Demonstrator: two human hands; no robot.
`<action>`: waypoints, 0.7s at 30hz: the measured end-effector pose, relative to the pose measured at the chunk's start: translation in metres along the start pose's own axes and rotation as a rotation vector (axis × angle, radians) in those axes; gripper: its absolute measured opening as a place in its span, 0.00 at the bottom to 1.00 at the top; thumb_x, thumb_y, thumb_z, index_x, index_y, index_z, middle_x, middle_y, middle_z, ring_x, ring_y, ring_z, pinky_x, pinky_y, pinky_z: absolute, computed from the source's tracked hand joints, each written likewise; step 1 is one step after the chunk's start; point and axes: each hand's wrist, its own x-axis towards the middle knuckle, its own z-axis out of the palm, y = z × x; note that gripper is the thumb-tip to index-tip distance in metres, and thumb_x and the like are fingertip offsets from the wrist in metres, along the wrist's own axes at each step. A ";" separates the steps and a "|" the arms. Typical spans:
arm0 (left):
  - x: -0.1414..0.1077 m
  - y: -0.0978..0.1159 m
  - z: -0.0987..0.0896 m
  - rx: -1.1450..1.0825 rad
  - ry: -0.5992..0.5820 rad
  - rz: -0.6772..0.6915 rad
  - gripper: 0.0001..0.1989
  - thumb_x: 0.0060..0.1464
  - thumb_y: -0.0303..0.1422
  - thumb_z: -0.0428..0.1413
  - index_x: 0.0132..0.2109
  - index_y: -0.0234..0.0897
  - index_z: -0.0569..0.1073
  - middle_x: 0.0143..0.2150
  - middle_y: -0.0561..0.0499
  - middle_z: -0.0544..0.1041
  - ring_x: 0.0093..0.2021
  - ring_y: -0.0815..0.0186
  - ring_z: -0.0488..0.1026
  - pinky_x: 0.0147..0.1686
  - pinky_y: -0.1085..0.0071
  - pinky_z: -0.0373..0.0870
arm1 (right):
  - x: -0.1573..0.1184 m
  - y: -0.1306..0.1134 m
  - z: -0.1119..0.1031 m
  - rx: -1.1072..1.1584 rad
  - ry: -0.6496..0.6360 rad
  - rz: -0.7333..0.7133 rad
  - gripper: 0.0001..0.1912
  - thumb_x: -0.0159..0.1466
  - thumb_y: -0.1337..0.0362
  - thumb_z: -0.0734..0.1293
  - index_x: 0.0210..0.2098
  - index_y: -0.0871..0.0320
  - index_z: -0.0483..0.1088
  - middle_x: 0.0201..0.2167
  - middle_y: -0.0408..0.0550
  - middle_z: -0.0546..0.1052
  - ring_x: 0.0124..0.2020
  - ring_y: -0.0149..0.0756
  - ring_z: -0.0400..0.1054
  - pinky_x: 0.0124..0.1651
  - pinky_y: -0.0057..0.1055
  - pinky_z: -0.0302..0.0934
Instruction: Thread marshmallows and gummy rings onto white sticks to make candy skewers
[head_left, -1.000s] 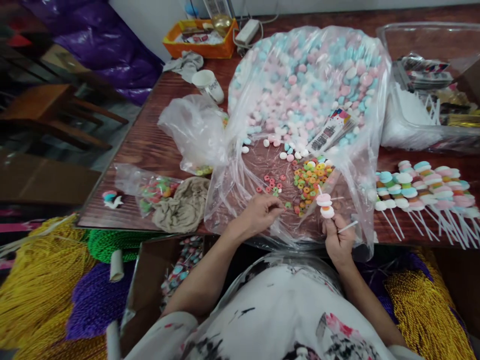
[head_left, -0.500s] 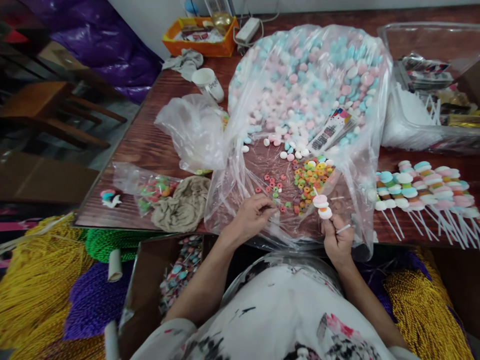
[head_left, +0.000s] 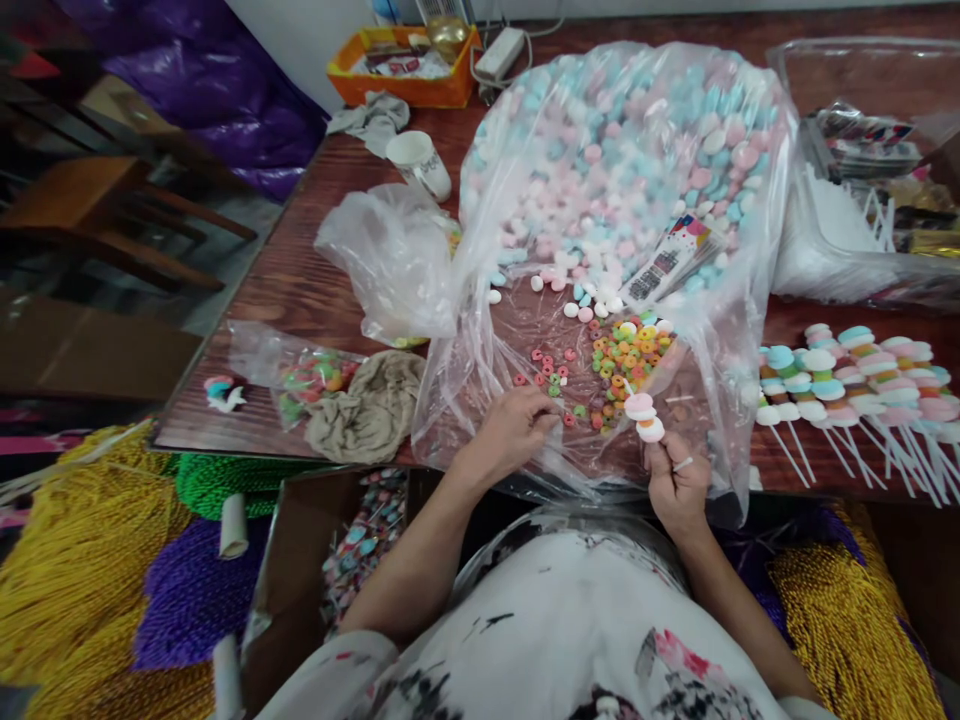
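Note:
My right hand [head_left: 679, 488] is closed round a white stick, holding a marshmallow skewer [head_left: 643, 415] upright at the front of a large clear plastic bag [head_left: 517, 320]. Pink and white marshmallows with an orange ring between them are threaded on it, and the stick's bare tip pokes out above. Over the bag's front, my left hand [head_left: 517, 430] has its fingers curled together beside scattered red and green candy rings [head_left: 551, 375]; what they pinch, if anything, is hidden. Between the hands lies a heap of multicoloured rings [head_left: 630, 355]. Many pastel marshmallows [head_left: 600, 190] fill the bag behind.
Finished-looking skewers [head_left: 862, 375] lie in a row at the right, below a clear plastic bin [head_left: 862, 275]. Printed labels [head_left: 667, 260] rest on the bag. On the left are a rag [head_left: 367, 405], a ring packet [head_left: 319, 380], a plastic bag [head_left: 397, 260] and a paper cup [head_left: 420, 165].
The view has shifted slightly. The stick end beside my right fingers shows less than before, and both hands stay in nearly the same places.

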 end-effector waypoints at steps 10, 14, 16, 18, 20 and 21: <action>-0.021 -0.001 0.019 0.392 0.086 0.141 0.14 0.57 0.22 0.51 0.46 0.37 0.77 0.39 0.44 0.71 0.42 0.59 0.67 0.41 0.63 0.69 | -0.001 0.001 0.000 -0.081 -0.020 -0.215 0.06 0.66 0.72 0.62 0.39 0.58 0.70 0.24 0.41 0.72 0.22 0.29 0.64 0.29 0.26 0.58; -0.031 -0.006 0.031 0.380 0.161 0.337 0.17 0.54 0.18 0.51 0.48 0.33 0.75 0.43 0.43 0.73 0.44 0.59 0.66 0.44 0.62 0.70 | -0.001 -0.008 0.001 -0.154 -0.100 -0.342 0.09 0.65 0.74 0.61 0.41 0.58 0.69 0.28 0.45 0.75 0.26 0.32 0.69 0.30 0.27 0.60; -0.032 -0.008 0.036 0.361 0.166 0.392 0.16 0.54 0.18 0.51 0.48 0.32 0.74 0.44 0.42 0.73 0.44 0.59 0.66 0.45 0.62 0.70 | -0.001 -0.010 0.002 -0.174 -0.121 -0.354 0.09 0.65 0.75 0.60 0.41 0.59 0.69 0.28 0.46 0.75 0.27 0.33 0.69 0.30 0.28 0.61; -0.030 -0.010 0.039 0.334 0.183 0.379 0.14 0.55 0.20 0.52 0.47 0.33 0.74 0.43 0.43 0.73 0.43 0.60 0.67 0.45 0.62 0.70 | -0.001 -0.010 0.003 -0.194 -0.123 -0.342 0.08 0.66 0.74 0.60 0.40 0.59 0.69 0.28 0.47 0.76 0.27 0.34 0.70 0.31 0.28 0.61; -0.026 -0.010 0.040 0.308 0.195 0.326 0.12 0.57 0.22 0.52 0.47 0.34 0.74 0.41 0.43 0.73 0.42 0.60 0.67 0.44 0.61 0.70 | -0.001 -0.008 0.004 -0.202 -0.129 -0.316 0.08 0.66 0.74 0.60 0.38 0.59 0.69 0.28 0.47 0.76 0.27 0.34 0.70 0.31 0.28 0.61; -0.024 -0.010 0.039 0.301 0.191 0.300 0.12 0.57 0.23 0.53 0.47 0.34 0.74 0.41 0.44 0.73 0.42 0.60 0.67 0.44 0.61 0.69 | -0.001 -0.008 0.003 -0.200 -0.133 -0.303 0.08 0.66 0.74 0.60 0.38 0.59 0.70 0.28 0.47 0.76 0.27 0.33 0.70 0.31 0.28 0.61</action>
